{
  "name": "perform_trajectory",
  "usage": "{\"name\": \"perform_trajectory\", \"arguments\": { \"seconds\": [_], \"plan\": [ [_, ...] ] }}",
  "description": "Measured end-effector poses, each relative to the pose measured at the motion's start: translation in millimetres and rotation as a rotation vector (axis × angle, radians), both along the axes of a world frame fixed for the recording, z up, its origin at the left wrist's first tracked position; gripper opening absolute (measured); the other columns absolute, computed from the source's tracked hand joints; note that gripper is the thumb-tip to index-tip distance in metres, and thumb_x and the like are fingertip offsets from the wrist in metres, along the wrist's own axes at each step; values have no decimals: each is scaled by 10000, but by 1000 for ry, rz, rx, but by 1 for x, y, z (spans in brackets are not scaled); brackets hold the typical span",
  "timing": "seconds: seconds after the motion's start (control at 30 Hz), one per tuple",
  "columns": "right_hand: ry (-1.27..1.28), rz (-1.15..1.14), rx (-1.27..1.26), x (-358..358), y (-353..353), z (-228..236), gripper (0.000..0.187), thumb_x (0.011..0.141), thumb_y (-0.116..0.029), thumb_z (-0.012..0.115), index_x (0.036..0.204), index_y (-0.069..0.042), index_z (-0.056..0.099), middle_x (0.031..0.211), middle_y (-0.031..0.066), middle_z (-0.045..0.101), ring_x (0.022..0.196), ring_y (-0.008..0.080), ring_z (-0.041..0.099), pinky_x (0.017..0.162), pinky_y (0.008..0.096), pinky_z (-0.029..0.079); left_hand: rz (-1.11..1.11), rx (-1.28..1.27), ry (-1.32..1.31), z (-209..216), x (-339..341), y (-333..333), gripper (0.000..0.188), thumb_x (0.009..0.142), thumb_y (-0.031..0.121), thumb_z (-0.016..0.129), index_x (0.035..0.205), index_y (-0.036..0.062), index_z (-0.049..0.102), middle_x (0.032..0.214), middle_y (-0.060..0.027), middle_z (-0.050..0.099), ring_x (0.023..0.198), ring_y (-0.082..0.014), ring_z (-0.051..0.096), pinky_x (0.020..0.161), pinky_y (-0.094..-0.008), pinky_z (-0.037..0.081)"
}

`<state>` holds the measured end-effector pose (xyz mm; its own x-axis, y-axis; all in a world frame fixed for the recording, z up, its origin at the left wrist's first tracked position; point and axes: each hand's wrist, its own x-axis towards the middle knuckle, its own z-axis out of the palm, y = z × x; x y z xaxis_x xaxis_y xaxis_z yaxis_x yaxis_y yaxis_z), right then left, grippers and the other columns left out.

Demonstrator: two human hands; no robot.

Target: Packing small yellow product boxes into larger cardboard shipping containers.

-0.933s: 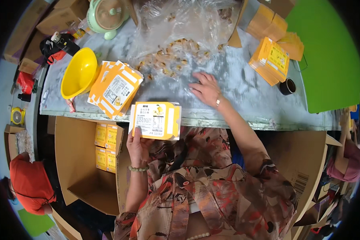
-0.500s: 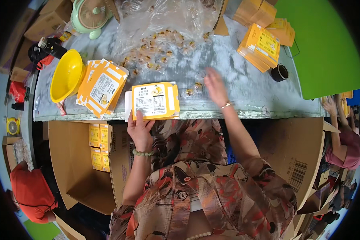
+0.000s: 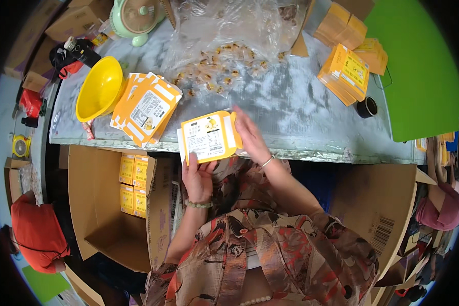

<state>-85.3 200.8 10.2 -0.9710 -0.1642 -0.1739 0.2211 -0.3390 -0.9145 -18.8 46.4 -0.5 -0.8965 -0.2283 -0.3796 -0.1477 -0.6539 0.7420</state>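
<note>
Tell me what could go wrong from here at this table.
The carton is in the left hand, with the right hand at its right end, at the table's near edge; a slip might drop it. The flat cartons beside the yellow bowl lie loosely fanned near that edge; a bump could slide some off. The dark cup stands close beside the orange stack, so reaching there could knock it over.

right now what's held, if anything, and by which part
The left hand holds a printed yellow carton by its lower edge, thumb on the front. The right hand is at the carton's right end; whether it grips is unclear.
</note>
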Motion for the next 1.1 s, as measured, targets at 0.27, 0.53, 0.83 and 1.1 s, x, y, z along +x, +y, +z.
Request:
{"name": "perform_trajectory", "arguments": {
  "seconds": [0.27, 0.53, 0.83, 1.1],
  "plan": [
    [868, -50, 1468, -104, -24, -6, 405, 730, -189, 532, 1114, -99, 441, 1168, 79, 383, 1098, 255, 333, 914, 363, 260, 103, 3, 5, 10, 15, -29, 270, 823, 267, 456, 1020, 82, 457, 908, -57, 555, 793, -163, 546, 643, -305, 485],
    [954, 225, 1405, -40, 49, -28, 367, 733, -173, 517, 1090, -106, 470, 1129, 76, 415, 1112, 248, 315, 936, 389, 234, 104, -73, -6, 7, 7, -31, 250, 826, 212, 456, 1021, 55, 436, 898, -80, 552, 766, -180, 565, 606, -308, 501],
    [386, -374, 787, -40, 107, -41, 391, 841, -311, 384, 1099, -24, 445, 1140, 142, 415, 1087, 226, 361, 914, 282, 264, 89, -193, -2, 1, -20, 0, 236, 824, 166, 463, 1021, 35, 452, 870, -87, 551, 717, -182, 577, 588, -305, 506],
    [292, -154, 559, -8, 8, -44, 508, 851, -393, 293, 1198, -24, 330, 1232, 123, 328, 1153, 227, 290, 941, 317, 246, 70, -237, 19, -1, -36, 28, 235, 817, 179, 479, 1011, 46, 466, 878, -78, 545, 735, -170, 567, 588, -283, 502]
  ]
}}
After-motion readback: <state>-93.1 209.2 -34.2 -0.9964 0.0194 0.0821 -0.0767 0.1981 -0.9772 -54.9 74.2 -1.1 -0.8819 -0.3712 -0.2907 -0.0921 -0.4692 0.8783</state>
